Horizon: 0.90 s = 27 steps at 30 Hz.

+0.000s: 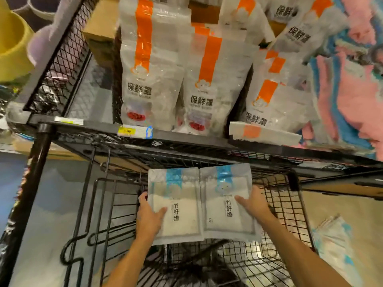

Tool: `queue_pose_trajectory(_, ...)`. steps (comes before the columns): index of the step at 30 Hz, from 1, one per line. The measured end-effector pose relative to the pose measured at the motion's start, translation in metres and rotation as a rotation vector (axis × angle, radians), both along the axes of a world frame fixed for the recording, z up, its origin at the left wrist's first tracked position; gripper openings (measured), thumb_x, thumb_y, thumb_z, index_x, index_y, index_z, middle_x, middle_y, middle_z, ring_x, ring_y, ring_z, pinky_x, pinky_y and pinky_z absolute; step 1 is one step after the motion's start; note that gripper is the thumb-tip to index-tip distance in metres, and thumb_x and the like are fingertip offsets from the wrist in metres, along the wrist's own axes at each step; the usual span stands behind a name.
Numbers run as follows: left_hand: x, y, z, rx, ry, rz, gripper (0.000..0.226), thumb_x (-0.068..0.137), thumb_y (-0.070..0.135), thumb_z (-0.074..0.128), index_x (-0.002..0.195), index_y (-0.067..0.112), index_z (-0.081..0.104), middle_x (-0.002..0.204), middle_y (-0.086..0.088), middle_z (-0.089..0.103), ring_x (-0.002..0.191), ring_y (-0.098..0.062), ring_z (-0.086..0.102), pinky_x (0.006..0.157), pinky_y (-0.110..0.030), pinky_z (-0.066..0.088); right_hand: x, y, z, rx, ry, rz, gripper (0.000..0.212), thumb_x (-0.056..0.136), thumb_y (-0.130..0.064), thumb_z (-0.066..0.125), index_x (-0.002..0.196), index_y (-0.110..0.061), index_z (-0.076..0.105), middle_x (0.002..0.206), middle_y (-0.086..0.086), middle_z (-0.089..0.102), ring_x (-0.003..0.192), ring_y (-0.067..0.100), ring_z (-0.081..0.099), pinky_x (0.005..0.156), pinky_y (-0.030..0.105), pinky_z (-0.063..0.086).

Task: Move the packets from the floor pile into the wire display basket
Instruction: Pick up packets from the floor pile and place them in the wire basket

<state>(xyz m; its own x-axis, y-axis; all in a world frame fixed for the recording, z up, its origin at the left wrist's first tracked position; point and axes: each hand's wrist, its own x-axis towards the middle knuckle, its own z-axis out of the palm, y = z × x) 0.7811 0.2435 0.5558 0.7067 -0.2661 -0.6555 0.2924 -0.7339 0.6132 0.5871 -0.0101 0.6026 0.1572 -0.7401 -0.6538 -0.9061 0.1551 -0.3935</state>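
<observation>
Shelf (186, 137), wire basket (279, 204), floor (342, 208)

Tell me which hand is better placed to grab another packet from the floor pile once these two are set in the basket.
Right, probably. The floor pile lies to the right of the wire basket, nearest the right hand; the left hand is on the far side.
</observation>
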Motion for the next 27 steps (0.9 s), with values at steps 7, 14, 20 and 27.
queue_pose_trajectory(7,-0.018,0.005,-0.030,0.261,-0.296,-0.409,0.057,0.098,0.027,0.058,0.152,0.024,0.039,0.138,-0.015,0.040,0.124,-0.033,0.045,0.098,-0.046,0.052,0.002,0.020,-0.009,-0.199,0.175,0.216,0.066,0.095,-0.028,0.072,0.144,-0.006,0.033,0.132,0.014,0.057,0.115,0.032,0.064,0.090,0.045,0.059)
queue_pose_trajectory(14,-0.036,0.001,-0.021,0.337,-0.390,-0.542,0.066,0.106,0.043,0.040,0.163,0.020,0.017,0.168,-0.020,0.003,0.157,-0.034,0.003,0.128,-0.045,0.014,-0.007,0.023,-0.001,-0.412,0.418,0.620,0.077,0.101,-0.052,0.049,0.161,-0.017,0.015,0.166,0.012,0.029,0.151,0.032,0.030,0.123,0.051,0.029)
queue_pose_trajectory(20,-0.030,-0.002,0.005,0.285,-0.569,-0.561,0.061,0.105,0.042,0.042,0.158,0.013,0.033,0.165,-0.023,0.022,0.154,-0.035,0.020,0.125,-0.047,0.024,-0.015,0.025,0.020,-0.471,0.340,0.692,0.077,0.101,-0.057,0.045,0.162,-0.020,0.018,0.170,0.008,0.021,0.154,0.030,0.026,0.125,0.055,0.023)
queue_pose_trajectory(27,-0.062,-0.007,0.070,0.341,-0.671,-0.565,0.063,0.107,0.046,0.033,0.161,0.016,0.024,0.168,-0.017,0.016,0.157,-0.030,0.012,0.127,-0.044,0.013,-0.042,0.024,0.065,-0.505,0.215,0.740,0.073,0.101,-0.059,0.043,0.162,-0.024,0.023,0.171,0.008,0.017,0.158,0.029,0.014,0.127,0.055,0.014)
